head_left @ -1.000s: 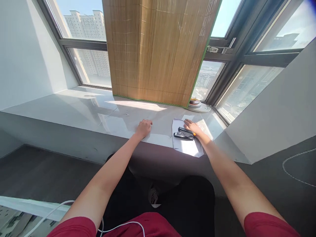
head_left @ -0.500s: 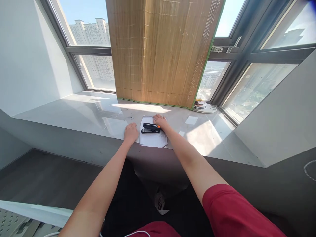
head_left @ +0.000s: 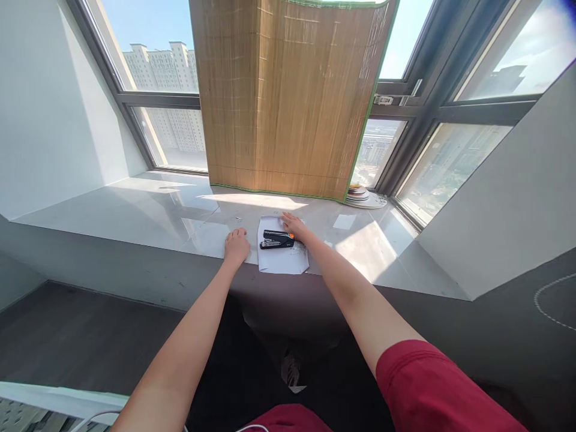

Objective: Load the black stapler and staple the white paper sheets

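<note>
Right hand outstretched on paper, beside black stapler; left hand on sill, grip unclear.

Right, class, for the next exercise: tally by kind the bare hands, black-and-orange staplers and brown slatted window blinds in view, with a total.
Bare left hand and bare right hand: 2
Black-and-orange stapler: 1
Brown slatted window blind: 1
Total: 4

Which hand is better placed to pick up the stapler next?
Likely the right hand: it is at the paper, beside the orange end of the stapler. The left hand is on the windowsill, off the paper and farther from the stapler.
</note>
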Tool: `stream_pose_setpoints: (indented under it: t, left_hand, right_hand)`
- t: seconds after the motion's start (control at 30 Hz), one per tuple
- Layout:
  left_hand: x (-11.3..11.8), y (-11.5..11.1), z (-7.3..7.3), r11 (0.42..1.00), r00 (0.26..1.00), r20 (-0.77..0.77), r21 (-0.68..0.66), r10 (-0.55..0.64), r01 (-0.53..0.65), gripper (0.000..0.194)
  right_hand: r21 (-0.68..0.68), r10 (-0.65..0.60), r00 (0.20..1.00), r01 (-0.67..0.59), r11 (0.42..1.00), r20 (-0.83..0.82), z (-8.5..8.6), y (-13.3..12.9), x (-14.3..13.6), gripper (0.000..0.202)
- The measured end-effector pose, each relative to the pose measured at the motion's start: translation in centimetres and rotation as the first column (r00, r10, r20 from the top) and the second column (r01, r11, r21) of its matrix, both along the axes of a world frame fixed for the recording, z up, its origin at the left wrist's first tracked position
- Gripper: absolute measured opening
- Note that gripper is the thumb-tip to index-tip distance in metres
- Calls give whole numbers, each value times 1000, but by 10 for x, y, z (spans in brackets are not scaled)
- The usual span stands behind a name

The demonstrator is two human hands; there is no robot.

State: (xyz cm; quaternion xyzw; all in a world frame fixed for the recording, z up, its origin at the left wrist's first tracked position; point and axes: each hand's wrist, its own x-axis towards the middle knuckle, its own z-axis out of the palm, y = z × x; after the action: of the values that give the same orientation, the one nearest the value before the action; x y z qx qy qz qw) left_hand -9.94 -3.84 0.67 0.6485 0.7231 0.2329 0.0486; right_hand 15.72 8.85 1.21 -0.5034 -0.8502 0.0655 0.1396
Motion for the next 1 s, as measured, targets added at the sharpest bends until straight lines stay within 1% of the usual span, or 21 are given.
stream_pose_setpoints:
  t: [0.13, 0.23, 0.33, 0.4, 0.5, 0.6, 0.63, 0.67, 0.7, 0.73, 0.77, 0.83, 0.87, 0.93, 1.0]
  left_hand:
    - [4, -4, 8, 999, 999, -34, -40, 16, -17, 38]
    - [5, -5, 11, 999, 998, -54, -51, 15, -17, 37]
    - [5, -6, 11, 998, 997, -75, -49, 24, -28, 38]
    - [6, -5, 12, 998, 995, -91, -52, 27, -32, 39]
    - [12, -4, 13, 996, 990, -136, -65, 46, -55, 42]
    - [26, -1, 14, 990, 978, -176, -73, 110, -124, 49]
    - [33, 0, 13, 989, 978, -176, -71, 116, -130, 49]
    - [41, 2, 13, 992, 982, -166, -62, 95, -106, 48]
    - [50, 3, 12, 998, 988, -150, -44, 39, -46, 46]
    - [61, 5, 12, 999, 990, -131, -17, -51, 49, 43]
    - [71, 7, 10, 986, 980, -114, 16, -161, 164, 41]
    - [93, 11, 8, 927, 928, -90, 67, -363, 369, 44]
    - [102, 13, 7, 897, 898, -81, 67, -432, 437, 48]
    - [115, 16, 5, 858, 857, -60, 8, -512, 513, 51]
    - [121, 17, 3, 841, 841, -50, -82, -539, 534, 51]
  right_hand:
    - [36, -24, 1000, 24, 999, -10, -5, -1, 50, 45]
    - [58, -56, 998, 57, 997, -24, -7, -5, 88, 44]
    - [75, -76, 997, 78, 994, -34, -7, -8, 113, 43]
    - [83, -87, 996, 90, 993, -35, -8, -9, 120, 42]
    - [95, -106, 994, 109, 990, -37, -9, -7, 119, 43]
    - [111, -120, 992, 124, 986, -43, -11, -4, 115, 44]
    - [115, -123, 991, 128, 985, -44, -12, -3, 114, 43]
    - [119, -125, 991, 130, 984, -44, -12, -3, 113, 43]
    - [122, -126, 991, 131, 984, -43, -12, -3, 113, 42]
    - [124, -126, 991, 130, 984, -40, -12, -3, 113, 42]
    - [127, -126, 991, 130, 983, -37, -12, -4, 114, 41]
    - [130, -131, 991, 134, 982, -30, -11, -5, 114, 40]
    - [133, -140, 990, 143, 981, -27, -10, -6, 114, 38]
    - [146, -181, 983, 183, 972, -24, -7, -10, 115, 35]
    - [170, -260, 965, 261, 950, -32, -3, -15, 115, 34]
